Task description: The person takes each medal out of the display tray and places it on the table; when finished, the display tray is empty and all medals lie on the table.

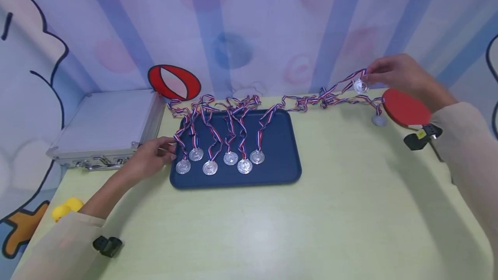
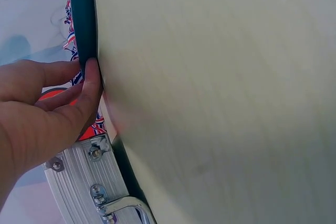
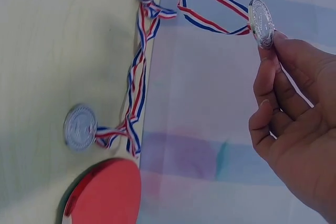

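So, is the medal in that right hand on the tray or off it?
Off it: the right hand pinches the medal in the air, to the right of the tray.

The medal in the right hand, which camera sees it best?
The right wrist view: the medal is close and big there, pinched by the right hand. The head view shows it small; the left wrist view doesn't show it.

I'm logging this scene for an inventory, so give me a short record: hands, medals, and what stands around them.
Left hand: pinches the rim of the blue tray
Right hand: holds up a silver medal
Tray medals: six, ribbons attached
Table medal: one, near the red paddle
Left of tray: silver case
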The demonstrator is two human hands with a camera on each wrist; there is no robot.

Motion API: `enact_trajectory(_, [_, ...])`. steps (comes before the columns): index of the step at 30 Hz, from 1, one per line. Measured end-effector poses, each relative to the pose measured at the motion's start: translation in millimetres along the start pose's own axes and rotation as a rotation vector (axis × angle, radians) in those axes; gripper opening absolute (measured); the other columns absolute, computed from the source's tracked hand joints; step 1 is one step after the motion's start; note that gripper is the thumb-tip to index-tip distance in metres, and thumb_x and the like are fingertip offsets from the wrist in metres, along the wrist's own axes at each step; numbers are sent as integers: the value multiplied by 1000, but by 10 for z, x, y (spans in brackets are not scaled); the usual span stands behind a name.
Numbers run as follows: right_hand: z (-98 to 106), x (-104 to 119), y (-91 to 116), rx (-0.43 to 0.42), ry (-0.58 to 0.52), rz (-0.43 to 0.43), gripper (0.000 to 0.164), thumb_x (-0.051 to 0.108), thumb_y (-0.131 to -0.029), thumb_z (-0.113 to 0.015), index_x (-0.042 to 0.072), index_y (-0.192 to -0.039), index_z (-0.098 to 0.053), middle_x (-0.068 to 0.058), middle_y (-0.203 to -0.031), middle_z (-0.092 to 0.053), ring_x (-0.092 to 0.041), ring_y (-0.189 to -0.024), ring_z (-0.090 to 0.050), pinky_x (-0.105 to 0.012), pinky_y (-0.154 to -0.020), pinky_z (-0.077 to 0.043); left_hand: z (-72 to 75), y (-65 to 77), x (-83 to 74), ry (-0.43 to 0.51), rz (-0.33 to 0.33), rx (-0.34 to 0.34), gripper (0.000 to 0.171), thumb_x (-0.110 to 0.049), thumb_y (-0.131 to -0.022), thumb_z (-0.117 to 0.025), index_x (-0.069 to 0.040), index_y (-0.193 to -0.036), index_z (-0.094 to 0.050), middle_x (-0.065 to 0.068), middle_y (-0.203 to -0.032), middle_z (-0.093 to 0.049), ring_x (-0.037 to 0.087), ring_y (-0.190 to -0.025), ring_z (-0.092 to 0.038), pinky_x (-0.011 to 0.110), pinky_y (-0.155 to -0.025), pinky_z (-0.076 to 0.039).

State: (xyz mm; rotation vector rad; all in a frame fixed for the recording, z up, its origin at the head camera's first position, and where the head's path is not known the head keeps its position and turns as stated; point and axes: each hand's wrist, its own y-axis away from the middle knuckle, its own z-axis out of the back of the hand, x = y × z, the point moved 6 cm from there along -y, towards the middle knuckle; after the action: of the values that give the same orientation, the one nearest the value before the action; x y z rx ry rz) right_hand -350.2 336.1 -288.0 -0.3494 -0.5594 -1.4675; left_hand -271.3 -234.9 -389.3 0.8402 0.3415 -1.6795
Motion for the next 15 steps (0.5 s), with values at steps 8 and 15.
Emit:
enact_trajectory(8, [18, -206, 57, -7, 12, -9, 41, 45, -87, -58, 13, -111, -62, 1, -110, -57, -16, -101, -52, -28, -79, -45, 24, 13, 27, -17, 20, 8, 48, -3, -90, -52, 2, -136, -40, 22, -118, -56, 36, -110, -56, 38, -82, -53])
enact_trajectory(15, [2, -394, 124, -18, 20, -22, 41, 43, -87, -60, 9, -109, -63, 13, -95, -62, -8, -93, -50, -24, -75, -43, 38, 12, 29, -24, 22, 11, 48, -3, -90, -51, 2, -136, -40, 22, -117, -56, 36, -109, -56, 38, -82, -52])
